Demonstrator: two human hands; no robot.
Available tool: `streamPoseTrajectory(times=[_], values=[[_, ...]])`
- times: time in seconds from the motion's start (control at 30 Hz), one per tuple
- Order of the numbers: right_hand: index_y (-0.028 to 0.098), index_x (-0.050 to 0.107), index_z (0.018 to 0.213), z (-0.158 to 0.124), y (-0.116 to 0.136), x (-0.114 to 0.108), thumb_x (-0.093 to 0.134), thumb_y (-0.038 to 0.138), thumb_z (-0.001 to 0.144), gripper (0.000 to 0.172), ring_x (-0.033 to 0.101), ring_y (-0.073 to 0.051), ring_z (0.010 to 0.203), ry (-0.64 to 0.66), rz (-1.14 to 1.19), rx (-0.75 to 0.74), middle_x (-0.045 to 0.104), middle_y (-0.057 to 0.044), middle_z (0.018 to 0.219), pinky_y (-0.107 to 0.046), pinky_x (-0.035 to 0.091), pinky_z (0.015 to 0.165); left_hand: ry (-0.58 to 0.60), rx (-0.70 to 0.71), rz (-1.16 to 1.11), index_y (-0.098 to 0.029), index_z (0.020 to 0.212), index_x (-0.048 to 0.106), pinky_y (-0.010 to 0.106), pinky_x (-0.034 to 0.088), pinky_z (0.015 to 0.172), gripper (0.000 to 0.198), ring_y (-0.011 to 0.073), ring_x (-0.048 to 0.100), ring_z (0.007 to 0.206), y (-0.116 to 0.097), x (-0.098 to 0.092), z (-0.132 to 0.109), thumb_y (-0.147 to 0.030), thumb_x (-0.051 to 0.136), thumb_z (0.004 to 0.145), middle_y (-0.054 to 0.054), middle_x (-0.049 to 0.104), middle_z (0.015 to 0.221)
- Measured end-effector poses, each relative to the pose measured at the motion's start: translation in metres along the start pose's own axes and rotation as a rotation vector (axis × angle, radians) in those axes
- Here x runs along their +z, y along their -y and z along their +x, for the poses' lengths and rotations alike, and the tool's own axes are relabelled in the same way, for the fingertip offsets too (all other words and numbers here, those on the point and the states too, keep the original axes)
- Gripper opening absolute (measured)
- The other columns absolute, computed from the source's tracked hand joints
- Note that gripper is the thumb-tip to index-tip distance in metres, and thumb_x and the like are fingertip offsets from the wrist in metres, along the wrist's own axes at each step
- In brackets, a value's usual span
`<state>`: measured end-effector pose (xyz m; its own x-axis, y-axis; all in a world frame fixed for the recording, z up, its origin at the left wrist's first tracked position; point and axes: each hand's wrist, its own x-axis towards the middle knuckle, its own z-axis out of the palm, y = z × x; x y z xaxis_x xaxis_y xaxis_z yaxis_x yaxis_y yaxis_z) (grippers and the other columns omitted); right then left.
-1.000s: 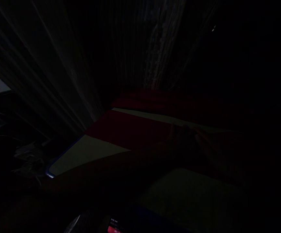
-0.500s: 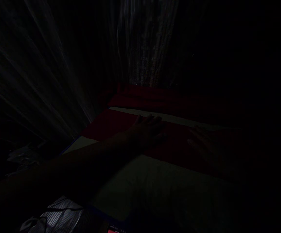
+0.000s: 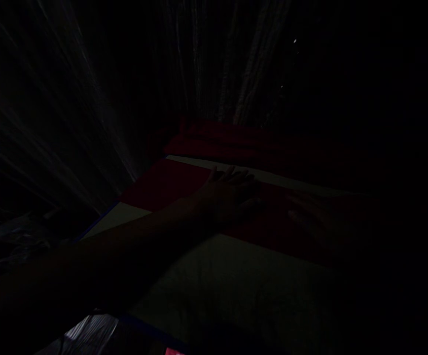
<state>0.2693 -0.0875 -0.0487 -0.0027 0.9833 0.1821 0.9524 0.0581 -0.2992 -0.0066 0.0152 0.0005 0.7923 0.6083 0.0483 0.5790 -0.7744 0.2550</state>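
The scene is very dark. A cloth point(image 3: 206, 281) with broad red and pale bands and a blue edge is spread flat before me. On its red band lies my left hand point(image 3: 231, 195), palm down, fingers spread and holding nothing. Farther right, my right hand point(image 3: 312, 217) rests on or just over the same red band. Its fingers look stretched out, while the rest of it fades into shadow.
Bunched red fabric point(image 3: 217, 138) lies beyond the cloth's far edge. Long hanging curtains point(image 3: 84, 88) stand at the left and back. A lit screen corner point(image 3: 174, 351) shows at the bottom, near a shiny striped sheet point(image 3: 91, 331). Crumpled plastic point(image 3: 21, 234) lies at left.
My left hand has shifted slightly right along the red band, with its fingers still spread. The view has tilted a little; the right hand is nearly in the same place.
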Motion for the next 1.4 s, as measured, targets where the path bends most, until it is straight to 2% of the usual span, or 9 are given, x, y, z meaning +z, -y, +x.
streamPoseTrajectory(times=[0.13, 0.23, 0.3, 0.47, 0.6, 0.73, 0.87, 0.97, 1.4], values=[[0.033, 0.051, 0.154, 0.014, 0.025, -0.002, 0.033, 0.079, 0.096, 0.077, 0.034, -0.029, 0.153, 0.011, -0.002, 0.019, 0.033, 0.004, 0.166, -0.056, 0.031, 0.127, 0.037, -0.017, 0.027, -0.033, 0.166, 0.027, 0.069, 0.005, 0.126, 0.077, 0.0364, 0.007, 0.163, -0.003, 0.002, 0.0, -0.074, 0.022, 0.102, 0.003, 0.013, 0.175], [0.026, 0.045, 0.159, 0.02, 0.034, 0.0, 0.03, 0.075, 0.099, 0.08, 0.029, -0.03, 0.156, 0.01, -0.001, -0.017, 0.031, -0.001, 0.167, -0.059, 0.022, 0.129, 0.026, -0.025, 0.03, -0.034, 0.165, 0.029, 0.069, 0.007, 0.126, 0.074, 0.0371, 0.006, 0.163, -0.004, 0.001, -0.001, -0.073, 0.024, 0.102, 0.002, 0.014, 0.175], [0.024, 0.046, 0.158, 0.021, 0.035, 0.0, 0.028, 0.074, 0.1, 0.079, 0.032, -0.03, 0.155, 0.015, 0.038, -0.006, 0.034, -0.003, 0.166, -0.058, 0.023, 0.129, 0.03, -0.018, 0.028, -0.034, 0.165, 0.029, 0.069, 0.007, 0.126, 0.075, 0.0372, 0.007, 0.163, -0.004, -0.001, -0.002, -0.073, 0.023, 0.102, 0.003, 0.015, 0.175], [0.023, 0.05, 0.155, 0.019, 0.024, 0.0, 0.029, 0.069, 0.1, 0.074, 0.029, -0.03, 0.156, -0.13, -0.016, -0.05, 0.033, -0.004, 0.166, -0.057, 0.026, 0.128, 0.05, -0.036, 0.013, -0.036, 0.165, 0.029, 0.068, 0.004, 0.127, 0.074, 0.0364, 0.005, 0.163, -0.004, -0.004, -0.002, -0.074, 0.025, 0.101, 0.001, 0.013, 0.175], [0.021, 0.05, 0.155, 0.018, 0.017, -0.002, 0.027, 0.069, 0.099, 0.077, 0.031, -0.03, 0.155, -0.051, -0.036, -0.039, 0.035, -0.005, 0.165, -0.061, 0.023, 0.128, 0.08, -0.058, 0.029, -0.035, 0.166, 0.026, 0.067, 0.003, 0.127, 0.074, 0.0354, 0.004, 0.164, -0.001, -0.004, -0.001, -0.073, 0.023, 0.102, 0.002, 0.011, 0.176], [0.021, 0.046, 0.158, 0.016, 0.01, -0.004, 0.025, 0.071, 0.101, 0.078, 0.025, -0.03, 0.157, -0.144, -0.047, -0.061, 0.029, -0.006, 0.167, -0.059, 0.022, 0.128, 0.067, -0.05, 0.03, -0.037, 0.165, 0.029, 0.067, 0.002, 0.127, 0.074, 0.0354, 0.003, 0.164, 0.001, -0.005, -0.001, -0.074, 0.023, 0.101, 0.0, 0.011, 0.176], [0.031, 0.041, 0.159, 0.01, -0.008, 0.01, 0.027, 0.071, 0.103, 0.07, 0.03, -0.031, 0.155, -0.064, -0.103, -0.073, 0.032, -0.001, 0.166, -0.067, 0.024, 0.124, 0.049, -0.054, 0.027, -0.037, 0.164, 0.032, 0.067, 0.002, 0.128, 0.07, 0.0353, 0.005, 0.164, 0.0, -0.009, -0.003, -0.071, 0.027, 0.102, -0.001, 0.015, 0.175], [0.03, 0.04, 0.159, 0.009, -0.017, 0.019, 0.026, 0.069, 0.105, 0.068, 0.03, -0.03, 0.155, -0.117, -0.118, -0.099, 0.033, -0.002, 0.166, -0.064, 0.027, 0.125, 0.012, -0.052, 0.036, -0.038, 0.164, 0.03, 0.066, 0.004, 0.128, 0.069, 0.0344, 0.004, 0.164, 0.0, -0.011, -0.004, -0.07, 0.026, 0.103, -0.001, 0.016, 0.175], [0.028, 0.046, 0.157, 0.016, -0.016, 0.011, 0.033, 0.066, 0.102, 0.069, 0.035, -0.034, 0.152, -0.147, -0.08, -0.064, 0.036, -0.006, 0.164, -0.062, 0.033, 0.123, 0.024, -0.064, 0.054, -0.035, 0.164, 0.032, 0.064, 0.007, 0.128, 0.075, 0.0345, 0.009, 0.163, 0.014, 0.002, 0.004, -0.075, 0.023, 0.101, 0.002, 0.016, 0.175]])
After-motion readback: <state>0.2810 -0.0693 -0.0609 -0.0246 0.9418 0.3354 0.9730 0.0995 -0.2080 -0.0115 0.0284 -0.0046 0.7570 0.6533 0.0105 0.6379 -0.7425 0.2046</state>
